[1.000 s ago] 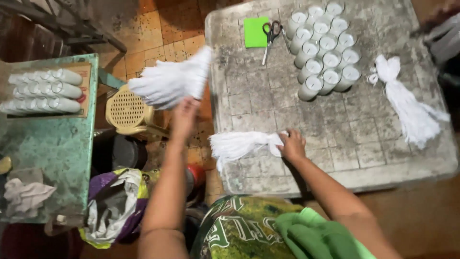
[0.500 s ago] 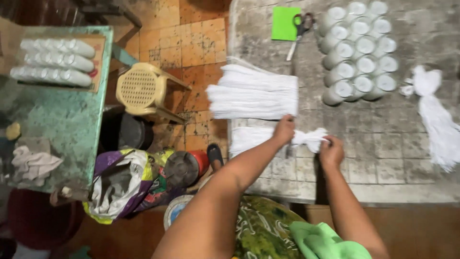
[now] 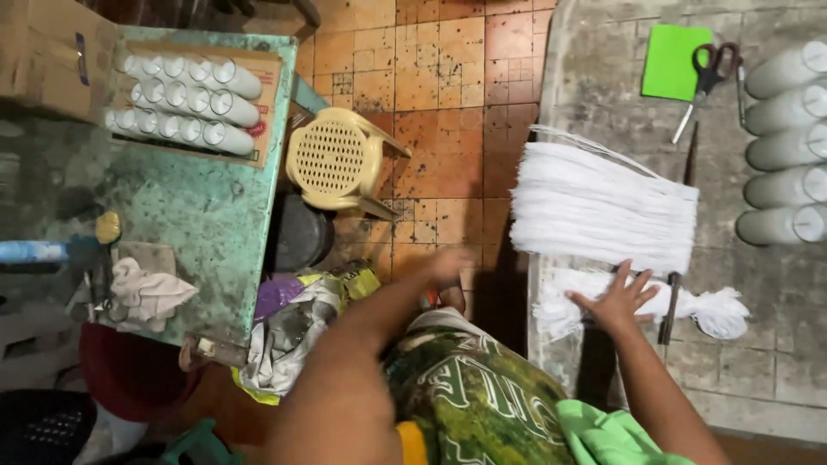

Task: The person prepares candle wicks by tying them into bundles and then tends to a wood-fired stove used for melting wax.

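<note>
A flat bundle of white strings (image 3: 603, 207) lies on the grey stone table (image 3: 775, 362). Just below it lies a smaller tied bunch of white strings (image 3: 698, 310). My right hand (image 3: 618, 300) rests flat on that smaller bunch with its fingers spread. A thin dark rod (image 3: 670, 301) crosses the bunch next to the hand. My left hand (image 3: 450, 263) hangs off the table's left edge, over the tiled floor, blurred and holding nothing.
White tubes (image 3: 788, 146) lie stacked at the table's right. Scissors (image 3: 708, 77) rest beside a green card (image 3: 676, 60). A beige plastic stool (image 3: 334, 164) stands on the orange floor. The green side table (image 3: 207, 224) carries more white tubes (image 3: 185, 103) and a rag (image 3: 146, 293).
My left hand let go of the strings and pulled back off the table to the left. My right hand shifted left onto the smaller bunch. The camera view swung left.
</note>
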